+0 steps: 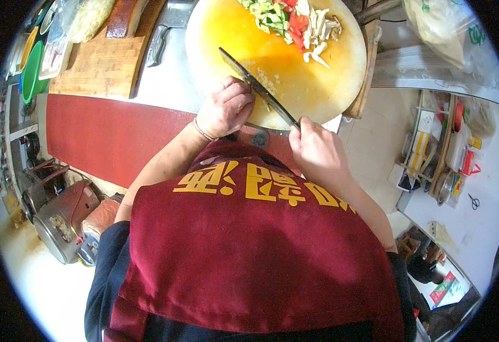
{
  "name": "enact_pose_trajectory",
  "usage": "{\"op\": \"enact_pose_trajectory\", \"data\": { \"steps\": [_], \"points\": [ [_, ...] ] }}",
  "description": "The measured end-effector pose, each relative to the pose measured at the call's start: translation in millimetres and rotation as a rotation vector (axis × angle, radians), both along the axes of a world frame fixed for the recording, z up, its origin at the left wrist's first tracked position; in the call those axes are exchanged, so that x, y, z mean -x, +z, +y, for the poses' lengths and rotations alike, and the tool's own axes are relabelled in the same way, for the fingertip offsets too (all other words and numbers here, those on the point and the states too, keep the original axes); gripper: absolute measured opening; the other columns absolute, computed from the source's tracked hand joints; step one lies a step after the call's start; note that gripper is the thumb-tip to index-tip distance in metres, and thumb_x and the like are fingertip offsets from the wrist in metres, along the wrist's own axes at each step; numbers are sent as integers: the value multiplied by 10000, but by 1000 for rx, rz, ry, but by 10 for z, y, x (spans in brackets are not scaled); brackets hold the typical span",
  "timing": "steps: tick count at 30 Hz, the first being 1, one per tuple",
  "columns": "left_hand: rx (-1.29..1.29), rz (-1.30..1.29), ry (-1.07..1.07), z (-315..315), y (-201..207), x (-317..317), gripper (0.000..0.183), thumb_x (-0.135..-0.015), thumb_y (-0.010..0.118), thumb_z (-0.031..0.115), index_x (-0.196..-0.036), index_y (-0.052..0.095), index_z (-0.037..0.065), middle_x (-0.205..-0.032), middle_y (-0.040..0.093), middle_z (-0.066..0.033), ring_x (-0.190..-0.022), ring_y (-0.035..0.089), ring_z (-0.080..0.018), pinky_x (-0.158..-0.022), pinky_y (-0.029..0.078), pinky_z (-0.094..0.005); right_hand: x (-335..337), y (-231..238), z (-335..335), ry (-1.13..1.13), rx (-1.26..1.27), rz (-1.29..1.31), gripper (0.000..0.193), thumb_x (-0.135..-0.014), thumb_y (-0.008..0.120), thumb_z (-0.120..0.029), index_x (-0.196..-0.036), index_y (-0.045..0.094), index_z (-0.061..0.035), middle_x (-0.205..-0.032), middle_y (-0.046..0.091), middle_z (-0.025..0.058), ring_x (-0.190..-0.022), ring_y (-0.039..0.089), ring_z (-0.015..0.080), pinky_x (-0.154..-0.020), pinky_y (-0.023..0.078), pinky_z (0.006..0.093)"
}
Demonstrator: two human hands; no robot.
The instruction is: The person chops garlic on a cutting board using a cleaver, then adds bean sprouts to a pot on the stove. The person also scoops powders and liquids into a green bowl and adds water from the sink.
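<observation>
My right hand (318, 147) is closed round the handle of a kitchen knife (256, 84). Its broad dark blade is seen nearly edge-on, slanting up and left across a round, yellow-stained chopping board (212, 31). Against the near side of the blade, my left hand (229, 108) rests on the board's near edge with its fingers curled under. Whatever those fingers press on is hidden. Pale minced bits (268, 81) lie beyond the blade. Farther back on the board are chopped green vegetable pieces (268, 16), red pieces (298, 29) and pale sliced strips (319, 34).
Left of the round board lies a second knife with a black handle (157, 45). Beside it, a rectangular wooden board (98, 67) bears a brown-skinned slab (125, 18). A green basin (31, 73) stands at far left. At the right are a filled plastic bag (437, 28) and scissors (473, 201).
</observation>
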State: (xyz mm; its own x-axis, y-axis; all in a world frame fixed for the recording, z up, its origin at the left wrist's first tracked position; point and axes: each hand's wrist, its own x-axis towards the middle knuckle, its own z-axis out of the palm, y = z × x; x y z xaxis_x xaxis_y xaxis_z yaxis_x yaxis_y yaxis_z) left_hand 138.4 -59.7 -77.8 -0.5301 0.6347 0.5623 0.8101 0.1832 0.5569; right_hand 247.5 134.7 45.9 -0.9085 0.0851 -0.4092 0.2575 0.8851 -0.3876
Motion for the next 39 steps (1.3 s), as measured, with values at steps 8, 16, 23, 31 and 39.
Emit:
{"op": "enact_pose_trajectory", "data": {
  "steps": [8, 16, 23, 31, 39],
  "points": [
    [90, -18, 165, -453, -125, -491, 222, -750, 724, -13, -940, 615, 23, -954, 615, -113, -841, 612, -267, -738, 526, -358, -1, 47, 12, -97, 46, 166, 252, -968, 526, -218, -902, 567, 22, -798, 636, 271, -764, 640, 445, -678, 498, 495],
    [388, 214, 112, -353, -310, -624, 361, -717, 593, 95, -1060, 626, -13, -1109, 608, -129, -999, 591, -256, -848, 512, -334, -5, 46, 103, -99, 92, 140, 259, -962, 526, -210, -874, 571, 29, -799, 639, 281, -775, 636, 470, -711, 506, 528],
    [270, 73, 265, -350, -260, -715, 278, -717, 665, 14, -992, 630, 11, -947, 612, -87, -865, 595, -252, -785, 520, -341, -14, 81, 145, -84, 89, 185, 262, -965, 526, -202, -851, 566, 31, -769, 631, 286, -765, 634, 473, -698, 500, 535],
    [69, 97, 298, 124, 139, -371, 227, -756, 722, 48, -963, 633, 25, -918, 611, -83, -836, 585, -258, -755, 510, -354, -26, 91, 235, -61, 76, 127, 271, -969, 521, -222, -868, 567, 25, -797, 638, 288, -779, 637, 470, -703, 505, 537],
    [109, 83, 318, 303, 68, -246, 223, -698, 701, 47, -912, 642, 41, -963, 594, -81, -892, 562, -264, -794, 501, -351, -40, 51, 249, -14, 22, 145, 274, -971, 513, -246, -891, 570, 10, -822, 657, 264, -786, 652, 452, -722, 524, 522]
  ]
}}
